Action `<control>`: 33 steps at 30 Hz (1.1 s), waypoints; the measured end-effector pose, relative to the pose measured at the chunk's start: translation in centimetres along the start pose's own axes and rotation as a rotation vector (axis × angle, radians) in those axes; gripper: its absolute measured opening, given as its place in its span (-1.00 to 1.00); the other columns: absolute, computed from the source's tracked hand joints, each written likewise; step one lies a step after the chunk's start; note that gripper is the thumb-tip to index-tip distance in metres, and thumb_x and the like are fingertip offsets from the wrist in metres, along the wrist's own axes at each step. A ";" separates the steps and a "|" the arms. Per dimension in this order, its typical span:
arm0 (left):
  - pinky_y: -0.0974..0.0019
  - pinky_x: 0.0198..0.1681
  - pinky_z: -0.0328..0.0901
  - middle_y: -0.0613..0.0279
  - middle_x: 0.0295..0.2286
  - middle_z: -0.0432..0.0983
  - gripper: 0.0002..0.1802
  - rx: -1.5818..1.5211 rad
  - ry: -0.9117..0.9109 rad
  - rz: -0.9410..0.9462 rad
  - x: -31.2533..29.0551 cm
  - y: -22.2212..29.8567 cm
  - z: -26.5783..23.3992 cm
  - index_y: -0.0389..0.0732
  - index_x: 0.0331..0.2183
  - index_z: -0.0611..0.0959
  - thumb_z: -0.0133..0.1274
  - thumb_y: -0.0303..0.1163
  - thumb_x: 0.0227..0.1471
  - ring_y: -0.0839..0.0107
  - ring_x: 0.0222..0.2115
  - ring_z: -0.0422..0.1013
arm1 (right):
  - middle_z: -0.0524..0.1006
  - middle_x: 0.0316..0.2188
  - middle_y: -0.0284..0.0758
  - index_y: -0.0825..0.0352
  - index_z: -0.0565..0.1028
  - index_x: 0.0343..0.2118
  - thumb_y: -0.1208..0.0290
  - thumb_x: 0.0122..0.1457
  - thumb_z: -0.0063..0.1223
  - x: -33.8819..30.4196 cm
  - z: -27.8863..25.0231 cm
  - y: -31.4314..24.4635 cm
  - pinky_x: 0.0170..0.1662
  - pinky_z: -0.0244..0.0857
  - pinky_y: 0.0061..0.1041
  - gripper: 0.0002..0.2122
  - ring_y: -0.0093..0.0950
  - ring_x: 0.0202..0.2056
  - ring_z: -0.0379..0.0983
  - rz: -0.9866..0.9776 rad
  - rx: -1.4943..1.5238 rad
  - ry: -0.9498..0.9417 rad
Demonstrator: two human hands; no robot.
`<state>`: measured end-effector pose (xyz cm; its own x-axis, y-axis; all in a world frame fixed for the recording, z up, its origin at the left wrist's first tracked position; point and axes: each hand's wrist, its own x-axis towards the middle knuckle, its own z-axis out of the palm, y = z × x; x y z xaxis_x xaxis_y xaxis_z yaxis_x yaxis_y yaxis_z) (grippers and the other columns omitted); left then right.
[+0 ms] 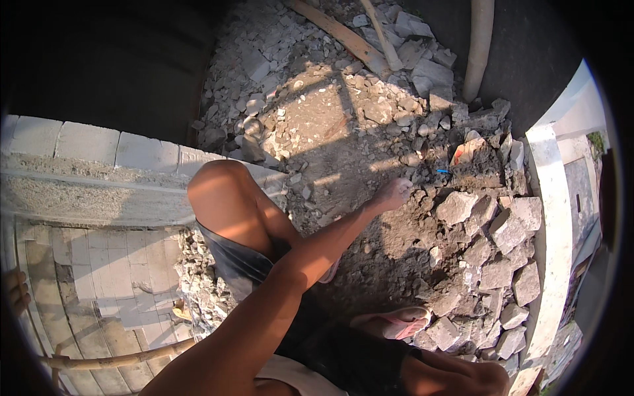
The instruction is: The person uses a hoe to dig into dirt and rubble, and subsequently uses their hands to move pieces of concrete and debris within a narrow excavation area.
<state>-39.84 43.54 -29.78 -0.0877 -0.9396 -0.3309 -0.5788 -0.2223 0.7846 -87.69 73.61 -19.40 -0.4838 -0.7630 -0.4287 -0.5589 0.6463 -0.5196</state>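
My left arm reaches up and to the right across my bent left knee [218, 185]. At its end, my left hand [394, 193] is closed just above the dirt and rubble. Its fingers are curled and look dusty; whatever they may hold is hidden. Right of it lie broken grey concrete chunks [457, 207] and dark loose soil [403, 231]. A small blue strip [442, 171] lies a little beyond the hand, close to an orange-and-white piece [466, 150]. My right hand does not show.
Planks [343, 36] and a thick pole [478, 49] stand at the back. A pale block wall [86, 142] runs along the left, beside a tiled floor [132, 270] and a bamboo pole [119, 360]. Fingers [16, 290] at the far left edge: owner unclear. A sandal [399, 323] rests among rubble.
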 end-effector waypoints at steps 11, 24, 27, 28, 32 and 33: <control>-0.17 0.35 -0.09 -0.34 0.29 -0.15 0.34 0.129 -0.147 -0.006 -3.2 9.4 12.5 -0.24 0.35 -0.25 0.27 0.16 -0.06 -0.25 0.32 -0.16 | 0.44 0.02 0.00 0.29 0.24 0.21 0.27 0.13 0.26 -3.4 -1.9 5.6 0.02 0.38 -0.21 -0.38 -0.21 -0.05 0.45 0.130 0.040 0.086; -0.12 0.31 0.05 -0.25 0.31 -0.08 0.37 0.225 -0.194 -0.074 1.1 10.2 10.6 -0.46 0.28 0.09 0.40 0.21 -0.29 -0.11 0.33 -0.08 | 0.42 0.03 -0.06 0.21 0.21 0.24 0.13 0.15 0.27 -1.9 -0.6 2.8 -0.02 0.42 -0.20 -0.34 -0.29 -0.07 0.45 0.144 0.274 0.222; 0.05 0.18 0.25 -0.36 0.11 0.30 0.21 -0.009 -0.026 -0.115 -3.3 6.7 8.7 -0.56 0.20 0.20 0.38 0.12 -0.17 0.02 0.13 0.31 | 0.35 0.11 -0.13 0.17 0.22 0.25 -0.01 0.22 0.14 0.1 -1.7 -1.4 0.04 0.39 -0.18 -0.37 -0.33 0.04 0.38 0.269 0.567 0.289; 0.13 0.13 0.32 -0.33 0.02 0.43 0.12 -0.188 0.010 -0.121 -4.4 6.7 8.0 -0.57 0.17 0.25 0.37 0.09 -0.12 0.09 0.04 0.43 | 0.34 0.12 -0.16 0.16 0.23 0.25 -0.07 0.19 0.15 1.7 -1.5 -3.0 0.07 0.35 -0.17 -0.34 -0.30 0.07 0.35 0.317 0.724 0.286; 0.17 0.05 0.40 -0.01 -0.02 0.51 -0.18 -0.671 0.121 -0.330 -7.6 1.7 -0.1 -0.36 0.11 0.45 0.24 0.08 0.05 0.20 -0.05 0.47 | 0.19 0.26 -0.19 0.10 0.11 0.36 -0.25 0.09 0.14 8.7 5.4 -11.3 0.19 0.12 -0.01 -0.14 -0.14 0.19 0.20 0.397 1.240 -0.184; -0.05 0.05 0.42 0.05 0.07 0.41 -0.27 -1.008 0.211 -0.377 -6.7 8.5 0.6 -0.28 0.13 0.42 0.17 0.03 0.13 0.16 0.00 0.43 | 0.23 0.22 -0.19 0.10 0.20 0.30 -0.24 0.07 0.17 11.4 4.3 -14.5 0.18 0.15 0.00 -0.19 -0.16 0.18 0.21 0.354 1.213 -0.157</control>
<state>-44.69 48.07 -21.18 0.1516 -0.7711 -0.6184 0.3981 -0.5250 0.7522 -82.17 55.47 -19.95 -0.3487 -0.5983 -0.7214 0.5959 0.4525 -0.6634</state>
